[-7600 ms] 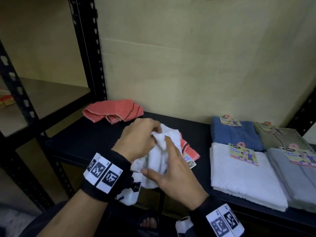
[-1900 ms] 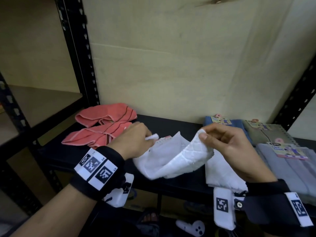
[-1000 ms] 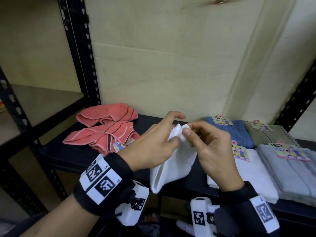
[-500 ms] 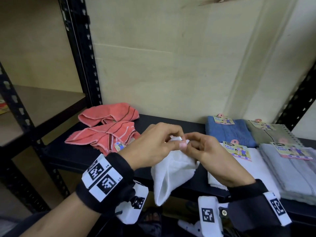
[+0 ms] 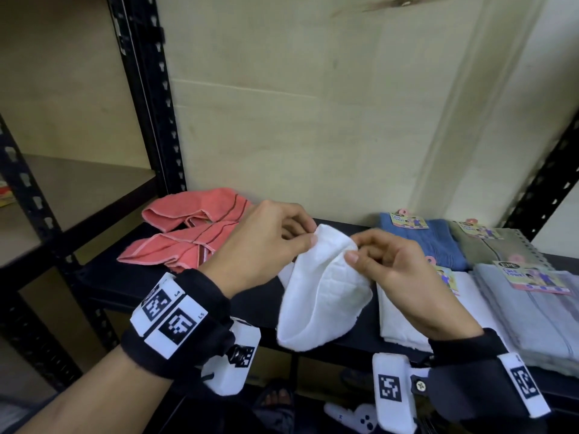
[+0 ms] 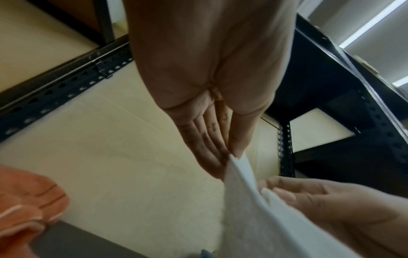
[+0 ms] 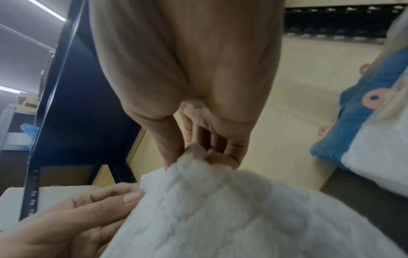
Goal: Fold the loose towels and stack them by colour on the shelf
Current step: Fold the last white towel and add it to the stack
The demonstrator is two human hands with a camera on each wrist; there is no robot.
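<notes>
White towel (image 5: 322, 289), both-hand pinch

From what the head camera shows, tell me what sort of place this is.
Probably a shop stockroom or storage area. The black slotted-steel shelf is plain racking, and the folded towels on it, such as the blue towel, carry retail tags. Both hands hold a white towel.

held towel (image 5: 322, 289): white, quilted squares
loose towels (image 5: 188, 236): coral, dark stripes
shelf (image 5: 125, 286): black
folded stacks (image 5: 419, 242): blue, olive, grey, white
</notes>
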